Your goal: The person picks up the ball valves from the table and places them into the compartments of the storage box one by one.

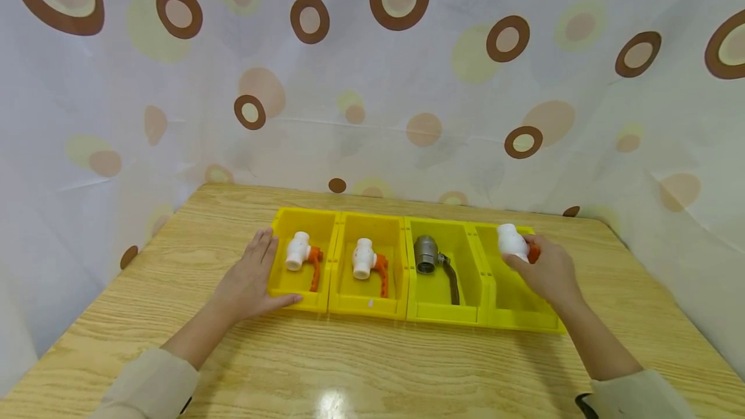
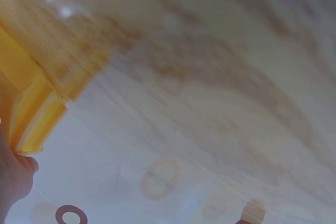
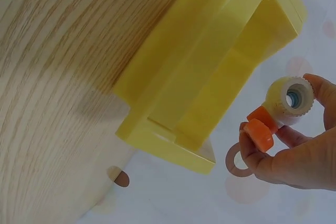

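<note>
My right hand (image 1: 550, 271) pinches a white plastic ball valve (image 1: 509, 242) with an orange handle above the rightmost yellow bin (image 1: 526, 325). Seen in the right wrist view, fingers and thumb hold the valve's white body (image 3: 283, 98) and orange handle (image 3: 260, 134). My left hand (image 1: 247, 280) rests against the leftmost bin (image 1: 308, 214), fingers straight along its side and thumb at its front edge. That bin contains a white ball valve (image 1: 298, 252), and the bin beside it another white ball valve (image 1: 364, 258). A grey metal ball valve (image 1: 427, 255) with a dark lever lies in the third bin.
The yellow bins stand side by side in a row on a wooden table (image 1: 326, 367). Behind the table hangs a pale cloth (image 1: 361, 70) patterned with brown, peach and yellow rounds; it also runs along both sides.
</note>
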{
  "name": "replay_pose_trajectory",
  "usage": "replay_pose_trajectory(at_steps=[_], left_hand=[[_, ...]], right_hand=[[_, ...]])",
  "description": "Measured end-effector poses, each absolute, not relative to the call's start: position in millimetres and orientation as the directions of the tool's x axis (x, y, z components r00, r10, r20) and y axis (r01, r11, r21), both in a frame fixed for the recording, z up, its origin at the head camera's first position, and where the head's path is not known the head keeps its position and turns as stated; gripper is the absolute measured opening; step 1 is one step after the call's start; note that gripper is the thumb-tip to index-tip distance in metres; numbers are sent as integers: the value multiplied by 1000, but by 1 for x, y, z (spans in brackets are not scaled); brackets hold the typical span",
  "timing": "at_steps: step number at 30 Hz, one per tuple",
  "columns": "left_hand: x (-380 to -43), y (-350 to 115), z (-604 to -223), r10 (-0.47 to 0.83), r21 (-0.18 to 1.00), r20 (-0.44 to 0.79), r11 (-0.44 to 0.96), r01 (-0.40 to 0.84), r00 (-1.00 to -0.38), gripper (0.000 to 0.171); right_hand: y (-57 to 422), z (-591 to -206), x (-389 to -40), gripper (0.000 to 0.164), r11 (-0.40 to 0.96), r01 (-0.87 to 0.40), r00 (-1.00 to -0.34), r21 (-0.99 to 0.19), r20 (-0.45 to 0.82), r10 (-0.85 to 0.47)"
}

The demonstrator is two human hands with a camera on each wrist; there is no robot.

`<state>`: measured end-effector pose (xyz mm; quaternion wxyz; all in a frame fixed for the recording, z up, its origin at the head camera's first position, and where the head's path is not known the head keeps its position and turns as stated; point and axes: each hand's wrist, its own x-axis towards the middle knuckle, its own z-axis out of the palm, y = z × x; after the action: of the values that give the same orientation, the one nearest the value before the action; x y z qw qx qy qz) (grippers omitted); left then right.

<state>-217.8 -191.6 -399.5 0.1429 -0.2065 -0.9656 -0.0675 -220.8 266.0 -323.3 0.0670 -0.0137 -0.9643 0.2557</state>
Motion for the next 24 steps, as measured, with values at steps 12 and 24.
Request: replay_pose_trajectory(at_steps=[12, 24], left_hand=[[-218, -191, -398, 385, 64, 314, 903, 424, -868, 107], [-217, -191, -398, 379, 68, 305, 906, 417, -874, 108]], right_hand=[[263, -332, -225, 60, 859, 19, -993, -512, 87, 74], [260, -341, -227, 56, 867, 14, -989, -498, 122, 87]])
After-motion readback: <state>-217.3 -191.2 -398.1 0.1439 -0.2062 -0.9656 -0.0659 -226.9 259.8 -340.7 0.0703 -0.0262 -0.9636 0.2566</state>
